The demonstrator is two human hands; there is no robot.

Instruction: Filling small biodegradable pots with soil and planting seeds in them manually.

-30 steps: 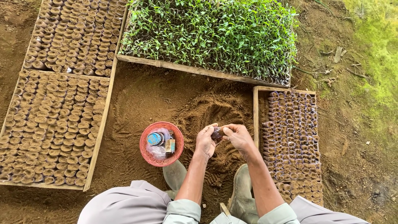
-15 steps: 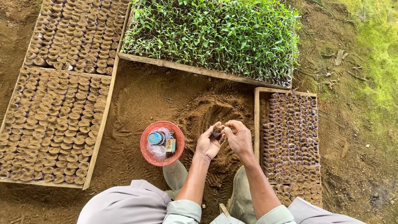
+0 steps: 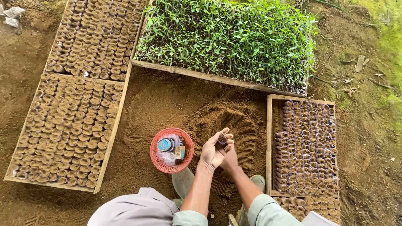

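Bare brown soil [image 3: 167, 96], mossy green ground [image 3: 385, 37] alongside, daylight.

Small soil-filled pot [image 3: 222, 138], upright in hand

Left hand [image 3: 214, 151] cupping small soil-filled pot [image 3: 222, 138]

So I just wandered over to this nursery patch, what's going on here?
A person crouches on the bare ground over a mound of loose soil. Their left hand holds a small soil-filled pot, with the right hand tucked just behind it. A red basket of odds and ends sits beside them, among wooden trays of filled pots and green seedlings.
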